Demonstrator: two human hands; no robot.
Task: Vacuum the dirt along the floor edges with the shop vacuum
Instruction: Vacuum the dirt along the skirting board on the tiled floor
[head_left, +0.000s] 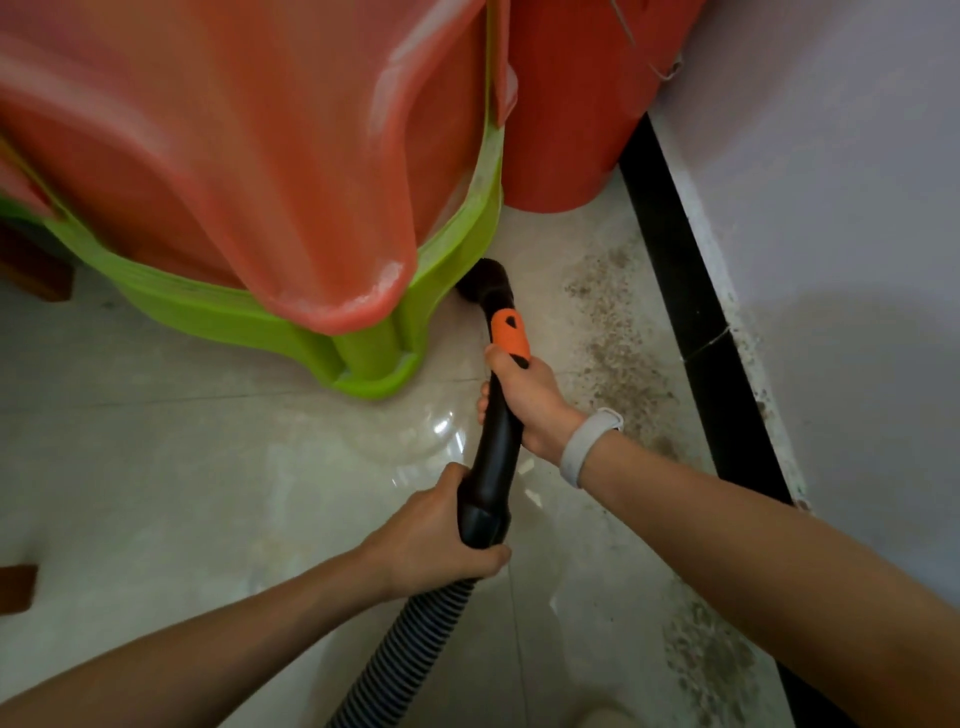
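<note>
Both hands — left hand (441, 530), right hand (524, 400) — grip the vacuum wand (498, 441); dirt (623, 358) speckles tile floor (156, 457) near baseboard (696, 322).

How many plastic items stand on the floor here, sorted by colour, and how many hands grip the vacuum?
Orange-red plastic items: 2 (stool, bin)
Green plastic items: 1 (stool, under the orange-red one)
Hands on the vacuum: 2 (left hand on the wand where the hose joins it, right hand nearer the nozzle)
Total: 5
</note>
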